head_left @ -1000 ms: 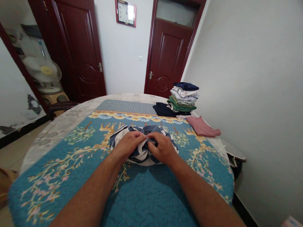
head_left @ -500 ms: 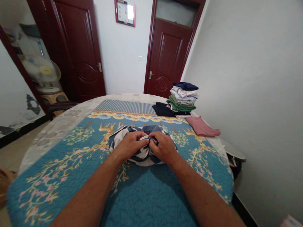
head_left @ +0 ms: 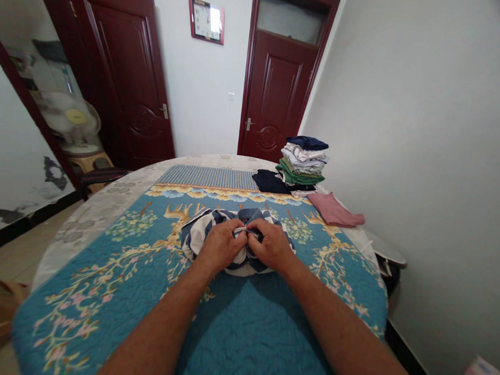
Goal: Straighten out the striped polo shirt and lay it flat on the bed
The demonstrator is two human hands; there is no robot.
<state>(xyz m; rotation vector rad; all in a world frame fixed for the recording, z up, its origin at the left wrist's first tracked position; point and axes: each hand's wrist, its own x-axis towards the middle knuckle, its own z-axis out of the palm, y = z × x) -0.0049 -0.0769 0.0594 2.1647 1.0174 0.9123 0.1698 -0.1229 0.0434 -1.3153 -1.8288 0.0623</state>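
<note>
A striped shirt (head_left: pixel 196 230) in dark blue and off-white lies bunched on the teal quilted cloth, its blue collar (head_left: pixel 251 213) on the far side. My left hand (head_left: pixel 223 244) is closed, thumb and fingers pinching a fold of the shirt near its middle. Right beside it, my right hand (head_left: pixel 269 242) pinches the same area, fingertips almost touching the left ones. Exactly what part of the fabric sits between the fingertips is hidden.
A stack of folded clothes (head_left: pixel 302 161) stands at the table's far right. Near it lie a dark navy garment (head_left: pixel 270 181) and a pink folded garment (head_left: pixel 336 209). The flowered teal cloth (head_left: pixel 238 330) covers most of the round table (head_left: pixel 67 232). A wall rises on the right.
Both hands stay at the middle of the shirt. The left fingers have curled in slightly around the pinched fold, and the view has shifted a little.
</note>
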